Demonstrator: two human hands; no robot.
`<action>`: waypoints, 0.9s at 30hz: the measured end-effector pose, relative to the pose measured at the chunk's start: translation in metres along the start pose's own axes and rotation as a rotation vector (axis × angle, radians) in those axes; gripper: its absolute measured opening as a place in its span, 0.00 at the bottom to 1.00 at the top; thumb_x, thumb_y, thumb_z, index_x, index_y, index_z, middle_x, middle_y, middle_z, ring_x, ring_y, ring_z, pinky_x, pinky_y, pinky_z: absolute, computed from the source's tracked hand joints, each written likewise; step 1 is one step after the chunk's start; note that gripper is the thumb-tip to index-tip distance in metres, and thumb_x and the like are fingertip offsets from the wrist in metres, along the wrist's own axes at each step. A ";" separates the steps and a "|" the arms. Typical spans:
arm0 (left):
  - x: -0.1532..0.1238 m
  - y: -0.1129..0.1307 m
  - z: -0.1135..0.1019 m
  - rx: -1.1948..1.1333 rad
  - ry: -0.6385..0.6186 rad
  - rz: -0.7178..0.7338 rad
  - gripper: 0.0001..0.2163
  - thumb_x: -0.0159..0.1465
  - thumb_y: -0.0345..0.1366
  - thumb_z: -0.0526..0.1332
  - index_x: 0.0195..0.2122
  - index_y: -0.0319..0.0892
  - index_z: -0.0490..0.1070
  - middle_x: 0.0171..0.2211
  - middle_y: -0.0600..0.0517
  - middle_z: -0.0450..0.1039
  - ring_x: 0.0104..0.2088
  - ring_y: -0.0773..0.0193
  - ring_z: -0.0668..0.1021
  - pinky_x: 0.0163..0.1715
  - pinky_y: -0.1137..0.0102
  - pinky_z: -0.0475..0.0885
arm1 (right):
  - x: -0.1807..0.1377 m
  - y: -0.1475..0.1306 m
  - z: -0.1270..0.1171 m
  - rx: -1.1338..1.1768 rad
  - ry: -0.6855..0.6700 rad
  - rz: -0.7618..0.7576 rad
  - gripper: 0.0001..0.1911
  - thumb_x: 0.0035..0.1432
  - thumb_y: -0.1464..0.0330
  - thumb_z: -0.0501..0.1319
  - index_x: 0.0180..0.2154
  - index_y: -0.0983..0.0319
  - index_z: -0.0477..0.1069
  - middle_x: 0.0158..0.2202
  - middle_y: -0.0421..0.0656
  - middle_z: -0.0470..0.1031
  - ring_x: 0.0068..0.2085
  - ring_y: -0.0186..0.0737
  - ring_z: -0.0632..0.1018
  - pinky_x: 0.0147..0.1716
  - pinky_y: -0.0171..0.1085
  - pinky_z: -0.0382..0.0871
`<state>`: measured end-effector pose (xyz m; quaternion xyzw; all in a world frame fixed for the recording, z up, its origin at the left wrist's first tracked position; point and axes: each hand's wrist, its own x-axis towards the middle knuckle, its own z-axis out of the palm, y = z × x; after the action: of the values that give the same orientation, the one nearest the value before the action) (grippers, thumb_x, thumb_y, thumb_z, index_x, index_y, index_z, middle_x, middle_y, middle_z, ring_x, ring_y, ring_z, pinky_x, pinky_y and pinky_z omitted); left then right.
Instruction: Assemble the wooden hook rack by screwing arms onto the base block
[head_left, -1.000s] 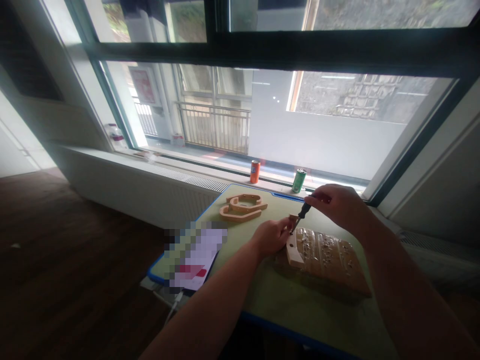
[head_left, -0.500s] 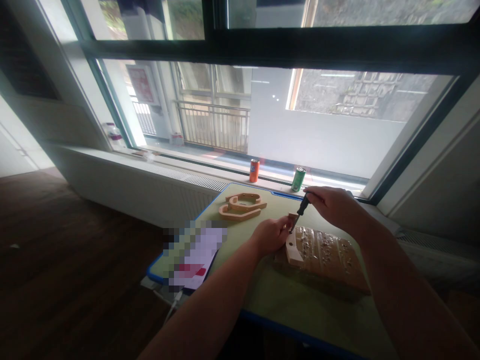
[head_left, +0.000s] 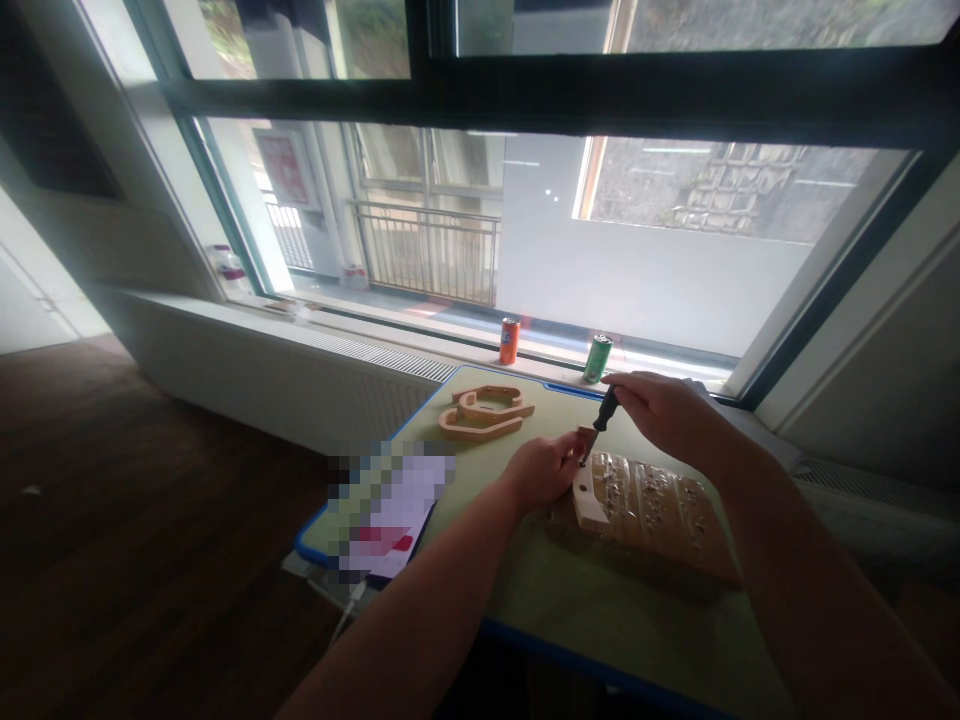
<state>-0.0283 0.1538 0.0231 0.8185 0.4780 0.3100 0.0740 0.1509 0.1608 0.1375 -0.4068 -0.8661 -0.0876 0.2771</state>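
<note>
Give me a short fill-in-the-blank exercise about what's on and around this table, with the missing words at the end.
1. The right hand grips a screwdriver with a ____ handle.
2. The pale wooden piece beneath the screwdriver's tip is held by the ____ hand.
3. In the picture, the green can stands to the ____ of the orange can.
4. The green-topped table has a ____ edge.

Missing words: black; left; right; blue.

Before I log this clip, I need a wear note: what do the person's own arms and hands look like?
The left hand and right hand are ungloved. The left forearm and right forearm show no sleeves, watch or bracelet. Any rings are too small to make out.
</note>
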 end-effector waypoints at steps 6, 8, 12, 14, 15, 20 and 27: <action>0.000 0.001 -0.001 0.008 -0.006 0.004 0.14 0.65 0.41 0.48 0.42 0.45 0.70 0.30 0.52 0.75 0.28 0.65 0.75 0.26 0.74 0.62 | 0.001 0.004 0.001 -0.152 0.002 0.075 0.21 0.59 0.57 0.50 0.22 0.61 0.70 0.18 0.40 0.69 0.21 0.34 0.67 0.22 0.34 0.55; 0.001 0.001 -0.002 0.012 -0.012 0.002 0.14 0.65 0.41 0.47 0.42 0.45 0.70 0.30 0.51 0.75 0.28 0.65 0.75 0.26 0.74 0.62 | 0.001 0.003 0.003 -0.141 0.023 0.069 0.18 0.60 0.59 0.50 0.28 0.61 0.72 0.21 0.41 0.72 0.22 0.35 0.70 0.23 0.34 0.57; 0.000 0.002 -0.002 0.009 -0.016 0.005 0.14 0.65 0.41 0.47 0.41 0.44 0.70 0.30 0.50 0.75 0.30 0.64 0.75 0.26 0.74 0.62 | 0.000 0.001 0.003 -0.057 0.011 0.027 0.16 0.61 0.63 0.49 0.43 0.60 0.72 0.33 0.44 0.78 0.31 0.39 0.76 0.29 0.35 0.64; 0.000 0.002 -0.002 0.006 -0.017 -0.001 0.15 0.65 0.41 0.46 0.42 0.45 0.70 0.31 0.50 0.76 0.30 0.64 0.76 0.27 0.73 0.62 | -0.001 0.002 0.001 -0.039 -0.016 0.002 0.17 0.61 0.64 0.48 0.46 0.59 0.71 0.37 0.45 0.78 0.35 0.41 0.77 0.32 0.37 0.66; 0.000 0.002 -0.002 0.005 -0.019 -0.007 0.15 0.65 0.41 0.46 0.42 0.45 0.70 0.31 0.51 0.76 0.30 0.64 0.76 0.27 0.74 0.62 | -0.002 0.002 0.000 -0.044 -0.023 -0.003 0.17 0.61 0.64 0.48 0.46 0.59 0.71 0.39 0.46 0.77 0.36 0.41 0.77 0.33 0.37 0.66; 0.000 0.001 -0.002 -0.003 -0.028 -0.013 0.13 0.64 0.40 0.48 0.42 0.45 0.70 0.30 0.51 0.75 0.29 0.65 0.75 0.27 0.74 0.62 | -0.001 0.003 -0.005 -0.152 -0.049 0.047 0.20 0.60 0.57 0.50 0.27 0.61 0.73 0.20 0.42 0.73 0.21 0.35 0.71 0.22 0.34 0.59; 0.000 0.002 -0.003 -0.012 -0.004 -0.011 0.13 0.65 0.39 0.48 0.42 0.45 0.70 0.30 0.52 0.75 0.28 0.66 0.75 0.27 0.74 0.62 | 0.000 0.001 0.001 -0.069 0.006 0.005 0.15 0.60 0.61 0.51 0.40 0.60 0.74 0.33 0.44 0.78 0.32 0.40 0.77 0.30 0.36 0.66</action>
<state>-0.0286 0.1516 0.0263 0.8160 0.4806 0.3106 0.0819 0.1514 0.1621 0.1371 -0.4180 -0.8607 -0.1180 0.2657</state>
